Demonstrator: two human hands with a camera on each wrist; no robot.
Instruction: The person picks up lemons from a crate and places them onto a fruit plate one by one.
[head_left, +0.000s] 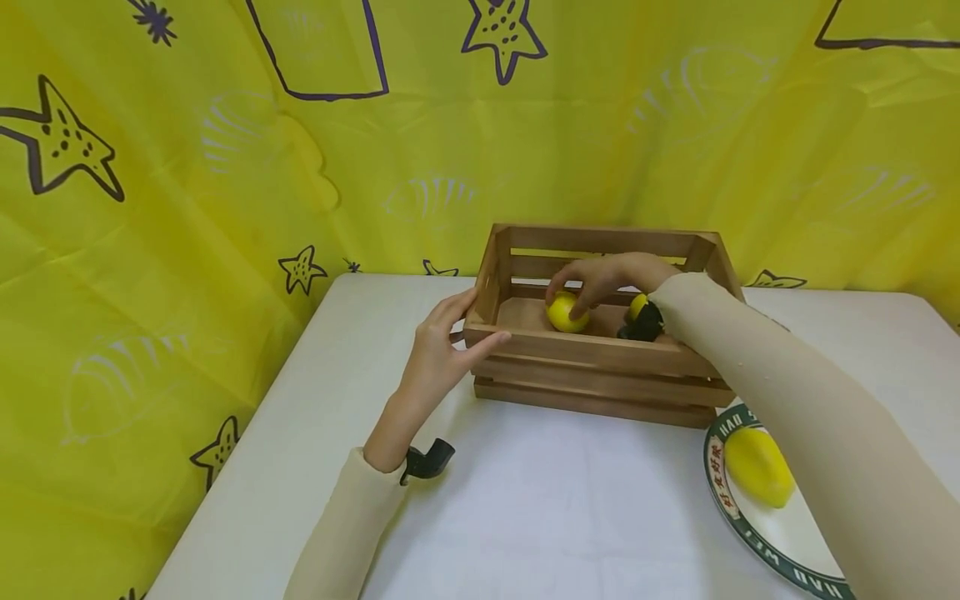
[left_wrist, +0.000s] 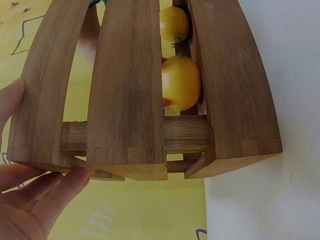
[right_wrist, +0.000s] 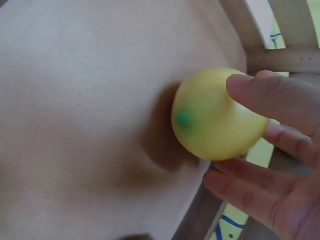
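A wooden slatted crate (head_left: 592, 362) stands on the white table (head_left: 570, 508). My right hand (head_left: 567, 302) reaches down into it and pinches a yellow round fruit (head_left: 562, 320) low over the crate floor. The right wrist view shows the fingers (right_wrist: 272, 97) curled round that fruit (right_wrist: 200, 120), which has a green dot at one end. A second yellow fruit (head_left: 637, 305) lies in the crate, half hidden behind my right wrist. My left hand (head_left: 480, 319) rests against the crate's left end with straight fingers, thumb on the front rail. Both fruits (left_wrist: 181, 82) (left_wrist: 174, 23) show between the slats (left_wrist: 127, 85).
A white plate with a green lettered rim (head_left: 722, 487) sits at the front right of the table and holds another yellow fruit (head_left: 757, 467). A yellow curtain with star drawings (head_left: 225, 167) hangs behind and left of the table. The table's left edge (head_left: 247, 433) is close to my left arm.
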